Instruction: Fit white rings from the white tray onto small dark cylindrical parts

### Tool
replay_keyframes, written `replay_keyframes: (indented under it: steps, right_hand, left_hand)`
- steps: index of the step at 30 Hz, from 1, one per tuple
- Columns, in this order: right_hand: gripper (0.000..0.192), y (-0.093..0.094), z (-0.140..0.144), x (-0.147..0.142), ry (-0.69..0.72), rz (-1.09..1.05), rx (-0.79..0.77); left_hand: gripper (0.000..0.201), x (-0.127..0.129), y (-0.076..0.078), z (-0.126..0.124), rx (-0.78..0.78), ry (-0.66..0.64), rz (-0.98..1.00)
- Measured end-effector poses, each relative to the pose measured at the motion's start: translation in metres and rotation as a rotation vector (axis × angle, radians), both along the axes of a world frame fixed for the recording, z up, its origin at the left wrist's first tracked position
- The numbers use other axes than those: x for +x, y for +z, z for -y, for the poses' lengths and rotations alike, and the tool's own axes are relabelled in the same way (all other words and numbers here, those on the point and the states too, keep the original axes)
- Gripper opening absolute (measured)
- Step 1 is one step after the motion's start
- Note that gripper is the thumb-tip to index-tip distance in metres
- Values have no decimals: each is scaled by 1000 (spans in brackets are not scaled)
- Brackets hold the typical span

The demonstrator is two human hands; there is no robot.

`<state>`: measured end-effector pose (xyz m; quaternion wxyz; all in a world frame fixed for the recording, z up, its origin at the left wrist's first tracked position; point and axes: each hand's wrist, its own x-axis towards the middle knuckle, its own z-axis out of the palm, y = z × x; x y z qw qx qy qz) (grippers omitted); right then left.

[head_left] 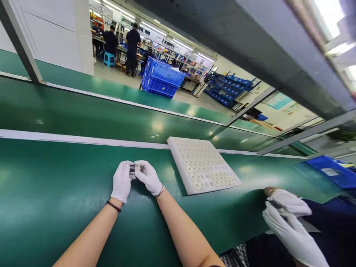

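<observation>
My left hand [121, 181], in a white glove with a dark bead bracelet at the wrist, is closed on one end of a small dark cylindrical part [132, 169]. My right hand [149, 178], gloved in white with a metal bangle below it, pinches a small pale piece [137, 168] at the other end. The two pieces meet between my fingertips, just above the green bench; whether they are joined I cannot tell. To the right of my hands lies a white foam tray [183, 174] with rows of pale rings set in it.
A co-worker's gloved hands [289, 218] hold a small part at the right. Beyond them sits a blue bin [330, 170]. A white strip [83, 139] crosses the green bench [55, 193] behind my hands. Metal posts and an overhead beam frame the bench; blue crates [161, 78] stand farther off.
</observation>
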<state>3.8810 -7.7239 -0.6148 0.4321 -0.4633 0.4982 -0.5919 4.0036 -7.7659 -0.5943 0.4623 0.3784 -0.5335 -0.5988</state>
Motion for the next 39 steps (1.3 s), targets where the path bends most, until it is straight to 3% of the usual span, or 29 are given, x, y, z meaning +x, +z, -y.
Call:
replay_keyframes:
  steps: [6,13,17,22,28,31,34,39]
  right_hand:
    - [47,8,0,1,-63,18,76]
    - [51,21,0,5,-125,139,143]
    - [47,26,1,5,-160,153,137]
    - [48,26,1,4,-154,72,187]
    - [50,13,-4,7,-86,-114,7]
    - [47,10,-9,8,-98,-193,13]
    - [48,12,-18,7,-72,-79,103]
    - [49,17,-42,4,-64,62,173]
  left_hand:
    - [37,2,1,-3,30,16,36]
    - [50,5,-4,-7,-99,-57,-10]
    - [41,5,-3,-8,-123,-99,82]
    - [34,5,1,-9,-105,-116,169]
    - [30,6,8,-9,-60,-103,121]
    - [33,7,5,-7,-79,-101,112]
    - [37,8,2,-8,-94,-124,125]
    - [39,6,3,-15,-68,-284,130]
